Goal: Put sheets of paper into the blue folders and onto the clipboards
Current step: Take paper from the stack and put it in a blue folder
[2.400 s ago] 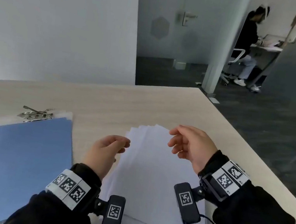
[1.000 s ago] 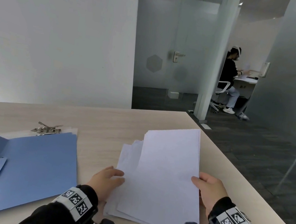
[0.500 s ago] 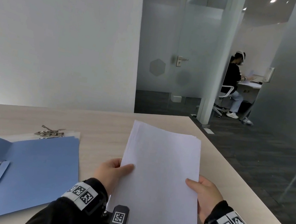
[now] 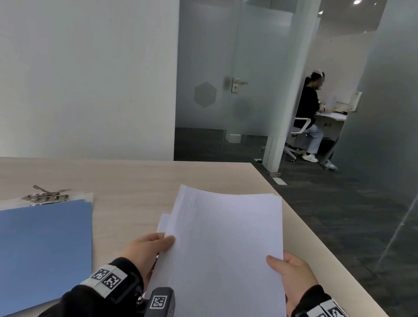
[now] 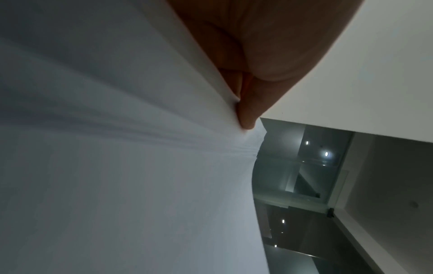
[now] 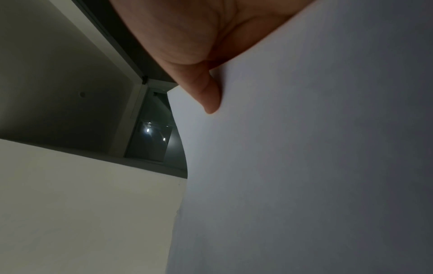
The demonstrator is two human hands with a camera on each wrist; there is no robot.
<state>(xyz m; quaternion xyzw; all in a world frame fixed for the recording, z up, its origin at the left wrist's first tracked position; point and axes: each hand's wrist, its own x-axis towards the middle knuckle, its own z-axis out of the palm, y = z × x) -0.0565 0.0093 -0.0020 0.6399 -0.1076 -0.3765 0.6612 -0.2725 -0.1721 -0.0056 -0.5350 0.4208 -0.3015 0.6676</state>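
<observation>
Paper is up off the table (image 4: 126,186) now, where a second ago most of the stack lay flat with only the top sheets being drawn toward the person.

Well left of the fingers lies the open blue folder (image 4: 24,244), spread flat with its inner pocket flap showing and no sheet in it yet. Just beyond its far edge a clipboard (image 4: 78,196) pokes out, its metal clip (image 4: 47,195) visible; whether paper sits under the clip I cannot tell.

The left hand (image 4: 145,252) grips the left edge of the stack of paper (image 4: 222,256), thumb on top and fingers curled beneath; the left wrist view shows the thumb pressing into fanned sheet edges, so the pile is not yet squared on that side. A few sheets stick out unevenly at the upper left corner.

The stack hangs between both hands, tilted up toward the person, its lower edge hidden behind the wrist cameras, so I cannot tell whether it touches the table.

The right hand (image 4: 290,275) clamps the right edge the same way, thumb on the top sheet.

With the paper gathered and raised, the likely step in hand is tapping it even; after that a portion can be peeled off and carried left to the folder.
</observation>
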